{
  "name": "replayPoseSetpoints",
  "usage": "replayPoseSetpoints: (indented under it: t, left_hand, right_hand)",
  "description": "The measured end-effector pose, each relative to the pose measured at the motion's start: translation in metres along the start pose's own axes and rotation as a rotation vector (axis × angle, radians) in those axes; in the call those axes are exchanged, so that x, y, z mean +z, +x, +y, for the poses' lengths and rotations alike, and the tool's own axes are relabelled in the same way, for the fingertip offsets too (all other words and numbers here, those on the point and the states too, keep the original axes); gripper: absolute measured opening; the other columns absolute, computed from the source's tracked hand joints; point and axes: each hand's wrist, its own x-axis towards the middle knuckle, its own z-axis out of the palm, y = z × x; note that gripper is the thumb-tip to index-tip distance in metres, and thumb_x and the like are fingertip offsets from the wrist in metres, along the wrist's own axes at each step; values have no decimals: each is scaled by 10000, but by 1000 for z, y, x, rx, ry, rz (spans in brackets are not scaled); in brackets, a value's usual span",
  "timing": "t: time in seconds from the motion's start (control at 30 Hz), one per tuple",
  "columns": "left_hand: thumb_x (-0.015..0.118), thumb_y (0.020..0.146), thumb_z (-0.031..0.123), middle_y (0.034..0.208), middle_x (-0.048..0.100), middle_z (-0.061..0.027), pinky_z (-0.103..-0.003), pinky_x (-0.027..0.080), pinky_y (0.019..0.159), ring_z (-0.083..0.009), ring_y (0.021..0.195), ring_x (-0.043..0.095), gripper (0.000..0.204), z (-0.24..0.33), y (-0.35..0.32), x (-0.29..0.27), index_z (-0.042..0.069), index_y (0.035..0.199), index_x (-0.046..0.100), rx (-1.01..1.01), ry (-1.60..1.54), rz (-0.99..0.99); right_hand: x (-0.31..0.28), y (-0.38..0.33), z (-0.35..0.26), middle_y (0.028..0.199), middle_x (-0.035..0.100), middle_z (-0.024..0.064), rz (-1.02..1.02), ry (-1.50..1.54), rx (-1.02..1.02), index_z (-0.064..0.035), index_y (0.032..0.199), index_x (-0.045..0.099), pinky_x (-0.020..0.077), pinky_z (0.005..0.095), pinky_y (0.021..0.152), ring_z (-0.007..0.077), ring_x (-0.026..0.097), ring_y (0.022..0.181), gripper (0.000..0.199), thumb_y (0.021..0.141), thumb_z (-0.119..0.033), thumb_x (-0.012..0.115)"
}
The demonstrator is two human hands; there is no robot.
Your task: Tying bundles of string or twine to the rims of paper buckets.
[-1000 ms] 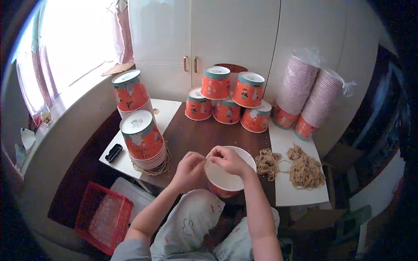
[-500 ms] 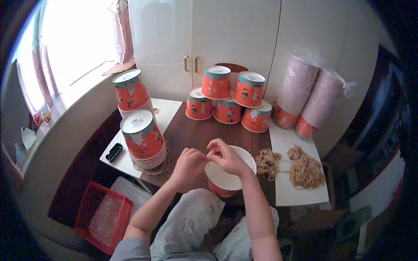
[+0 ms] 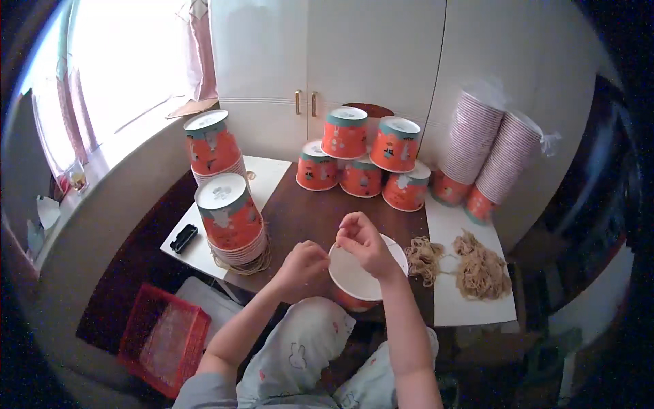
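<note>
An orange paper bucket (image 3: 349, 298) with a white inside stands mouth up at the table's near edge, in front of my knees. Over its far rim is my right hand (image 3: 364, 247), fingertips pinched together. Just left of the rim my left hand (image 3: 300, 266) is closed too, thumb against its bent fingers. Whatever the fingers hold is too small to make out. Beside the bucket on the right lies a loose bundle of tan cord (image 3: 425, 260), joined by strands to a larger tangled heap of cord (image 3: 480, 271).
Upturned nested buckets (image 3: 230, 218) stand at the left, cord around their base, with another stack (image 3: 210, 146) behind. Several upturned buckets (image 3: 362, 178) are piled at the back. Tall bagged bucket stacks (image 3: 470, 140) lean at right. A black object (image 3: 184, 238) and a red basket (image 3: 197, 327) are left.
My hands have moved apart: they were touching over the bucket's left rim, and now a gap separates them. The right hand has risen slightly; the view has shifted a little.
</note>
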Motion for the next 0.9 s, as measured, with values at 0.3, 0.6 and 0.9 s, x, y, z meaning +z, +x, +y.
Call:
replayPoseSetpoints:
  t: [0.3, 0.6, 0.9]
  left_hand:
    - [607, 706, 149, 876, 523, -103, -313, 411, 789, -221, 905, 503, 223, 2, -6, 7, 25, 889, 579, -265, -378, 4]
    - [605, 712, 159, 872, 528, -110, -325, 412, 766, -247, 864, 497, 171, 8, 1, 1, 22, 811, 583, -10, 28, -6]
    - [611, 752, 138, 818, 521, -31, -238, 409, 674, -107, 758, 502, 111, -21, 1, 9, 35, 781, 582, -222, -506, -139]
  right_hand:
    - [-8, 0, -4, 765, 482, 30, -66, -57, 92, -47, 955, 423, 437, 230, 652, 105, 526, 719, 156, 816, -26, 492]
    - [-6, 0, -3, 756, 490, 29, -33, -110, 61, -41, 931, 434, 438, 228, 641, 105, 530, 717, 136, 812, -34, 501]
    - [11, 0, -2, 766, 504, 15, 12, 105, 66, -73, 880, 419, 421, 209, 659, 83, 510, 725, 139, 806, -14, 520]
